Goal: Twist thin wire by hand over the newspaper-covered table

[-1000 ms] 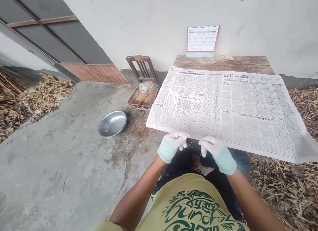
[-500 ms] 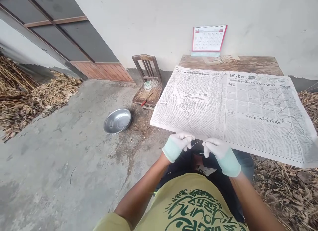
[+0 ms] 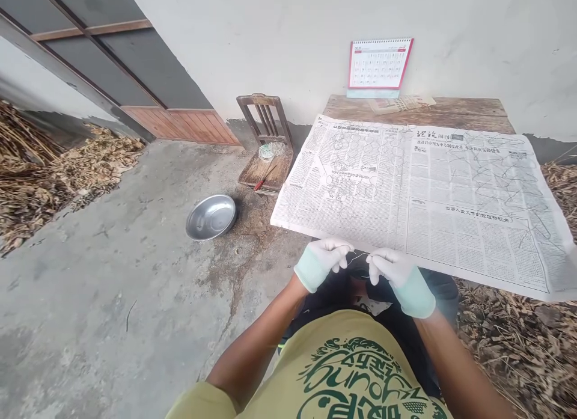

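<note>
Between my hands a thin, pale, bent wire (image 3: 358,256) spans the gap at the table's near edge. My left hand (image 3: 328,256), in a white glove with a mint cuff, pinches one end with thumb and forefinger. The other end sits in the closed fingertips of my right hand (image 3: 390,267), gloved alike. Just beyond lie newspaper sheets (image 3: 378,217) spread over the table. On their left half rest many thin wire rings (image 3: 347,160), set close together. Loose bent wire pieces (image 3: 509,166) are scattered across the right half.
A desk calendar (image 3: 381,64) stands at the back of the wooden table (image 3: 464,109). Left of it, a small chair (image 3: 270,166) carries a clear plastic bundle (image 3: 271,150) and a red-handled tool (image 3: 260,183). A metal basin (image 3: 211,217) sits on the concrete. Dry leaves (image 3: 518,341) lie at right.
The view has shifted slightly. Both hands keep their pinch on the wire, and its visible bend between them looks slightly different. Nothing on the table has visibly moved.
</note>
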The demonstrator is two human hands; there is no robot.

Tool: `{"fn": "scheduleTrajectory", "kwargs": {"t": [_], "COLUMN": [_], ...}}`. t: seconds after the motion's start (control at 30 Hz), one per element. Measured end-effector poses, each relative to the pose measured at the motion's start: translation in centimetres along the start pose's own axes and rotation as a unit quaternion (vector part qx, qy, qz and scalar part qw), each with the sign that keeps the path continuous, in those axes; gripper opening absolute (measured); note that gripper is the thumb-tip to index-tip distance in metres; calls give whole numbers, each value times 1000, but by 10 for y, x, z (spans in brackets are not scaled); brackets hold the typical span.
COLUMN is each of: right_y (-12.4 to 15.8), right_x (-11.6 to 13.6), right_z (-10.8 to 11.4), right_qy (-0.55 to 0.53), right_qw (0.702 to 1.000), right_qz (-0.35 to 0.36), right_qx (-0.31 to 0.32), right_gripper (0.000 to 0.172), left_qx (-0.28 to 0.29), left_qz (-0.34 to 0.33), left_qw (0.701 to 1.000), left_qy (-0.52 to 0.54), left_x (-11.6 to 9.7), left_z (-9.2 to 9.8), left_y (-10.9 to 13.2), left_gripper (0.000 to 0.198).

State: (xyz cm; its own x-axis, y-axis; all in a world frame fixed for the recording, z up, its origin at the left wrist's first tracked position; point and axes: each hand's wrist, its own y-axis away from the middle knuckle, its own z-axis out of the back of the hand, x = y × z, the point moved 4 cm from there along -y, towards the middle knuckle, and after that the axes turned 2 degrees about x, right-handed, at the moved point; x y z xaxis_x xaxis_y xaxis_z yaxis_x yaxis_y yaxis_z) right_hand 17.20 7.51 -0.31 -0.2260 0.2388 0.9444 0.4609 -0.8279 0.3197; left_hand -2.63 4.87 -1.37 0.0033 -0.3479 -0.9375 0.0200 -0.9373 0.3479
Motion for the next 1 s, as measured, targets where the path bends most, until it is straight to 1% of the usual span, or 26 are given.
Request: {"fn": "scheduleTrajectory", "kwargs": {"t": [0.2,0.4,0.67,1.0], "right_y": [2,3,5,5], "right_x": [1,-1,1,1], "right_z": [2,4,7,4], "right_qy": [1,6,22,66], "right_qw": [1000,1000,1000,997], "right_qz": [-8,-6,-3,2], "right_qx": [2,-1,1,30], "right_gripper": [37,33,27,34], "left_qx": [9,15,11,1], "left_qz": [-10,-8,4,10], "left_qw": [1000,1000,1000,1000], "left_qy": [-4,-12,-19,-13], "left_x": [1,0,-8,-8], "left_z": [-2,-5,-6,-4], "left_y": [-2,-3,0,6], "left_gripper": [30,30,26,21]}}
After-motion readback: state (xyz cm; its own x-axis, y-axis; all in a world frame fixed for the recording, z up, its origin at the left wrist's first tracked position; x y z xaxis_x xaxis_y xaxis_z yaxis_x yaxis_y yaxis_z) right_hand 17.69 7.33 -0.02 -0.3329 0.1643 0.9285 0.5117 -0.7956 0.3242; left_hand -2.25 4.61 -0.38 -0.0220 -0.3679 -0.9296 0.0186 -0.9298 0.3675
